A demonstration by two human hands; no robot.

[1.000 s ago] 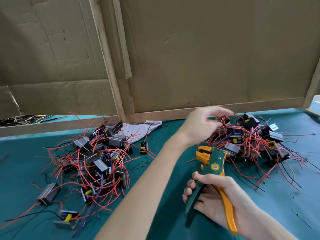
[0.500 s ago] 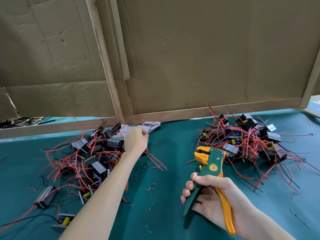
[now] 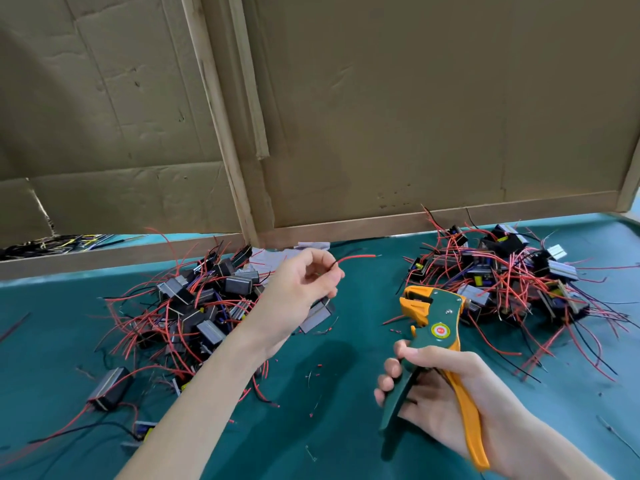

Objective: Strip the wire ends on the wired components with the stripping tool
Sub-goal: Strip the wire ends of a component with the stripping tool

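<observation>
Red insulated wire (image 3: 356,257) is now up in the air. Half a second ago your left hand (image 3: 298,289) was down in the heap of grey block components with red and black leads (image 3: 194,306) at 9 o'clock. Now it is raised over the teal counter (image 3: 329,427), its fingers pinching this wire, whose free end points to 3 o'clock. One grey block component (image 3: 317,315) hangs just under the palm; I think it belongs to the wire, but the join is hidden. Your right hand (image 3: 446,389) has stayed in place, fingers curled round the spread handles of the green and orange stripping tool (image 3: 433,317). The second heap of components (image 3: 512,282) lies at 2 o'clock. So a new piece is picked up. Its wire end is near the tool head but apart from it, and must next enter the jaws.
</observation>
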